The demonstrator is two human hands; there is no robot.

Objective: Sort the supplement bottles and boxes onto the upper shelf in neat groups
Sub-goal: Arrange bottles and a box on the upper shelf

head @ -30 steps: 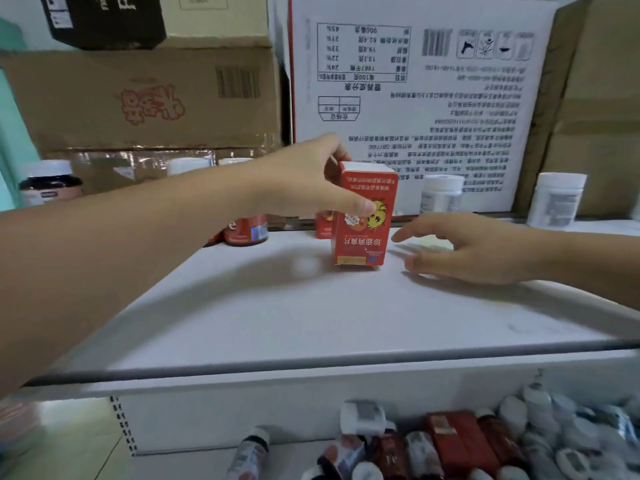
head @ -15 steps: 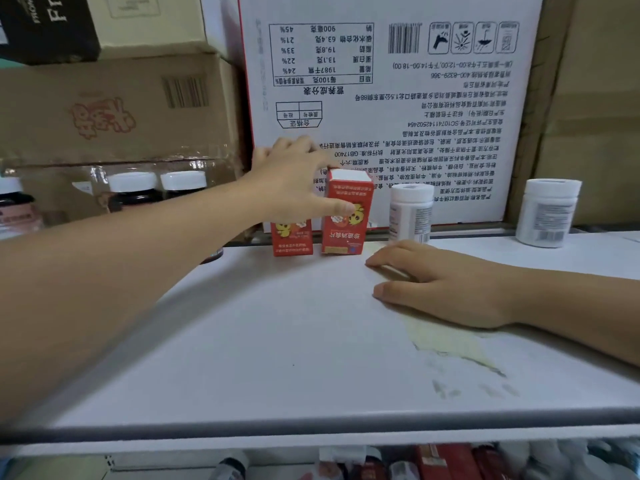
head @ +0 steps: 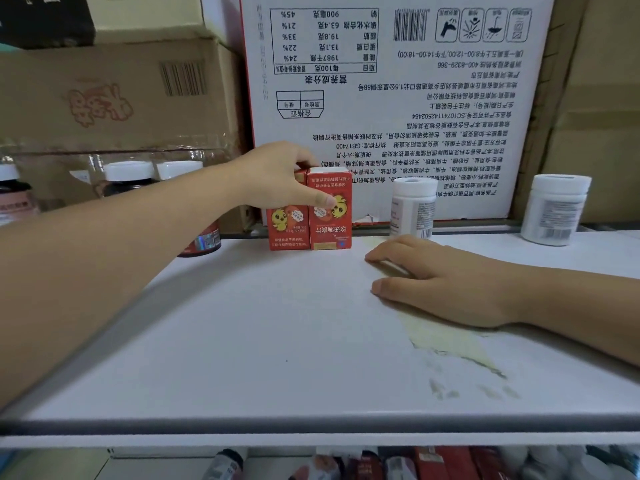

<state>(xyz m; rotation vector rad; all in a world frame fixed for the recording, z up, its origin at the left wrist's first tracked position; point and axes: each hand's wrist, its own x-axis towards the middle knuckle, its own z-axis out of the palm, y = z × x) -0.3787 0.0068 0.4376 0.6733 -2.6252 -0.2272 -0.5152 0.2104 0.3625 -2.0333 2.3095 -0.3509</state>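
Gripping a red box (head: 330, 223) from above, the left hand (head: 277, 178) has its thumb across the printed front and its fingers reaching over the top. That box stands upright at the back of the upper shelf (head: 259, 341), touching a second red box (head: 287, 226) on its left, both fronts facing out. The right hand (head: 443, 282) lies flat on the shelf, fingers straight, holding nothing, just in front of a white bottle (head: 412, 209). Another white bottle (head: 554, 209) stands well apart to the right. Dark bottles (head: 128, 178) with white caps sit behind the left forearm. A white carton (head: 415, 98) and a brown carton (head: 104, 98) back the shelf. A yellowish stain (head: 450, 341) marks the shelf by the right wrist. More bottles (head: 433, 462) lie on the level below.
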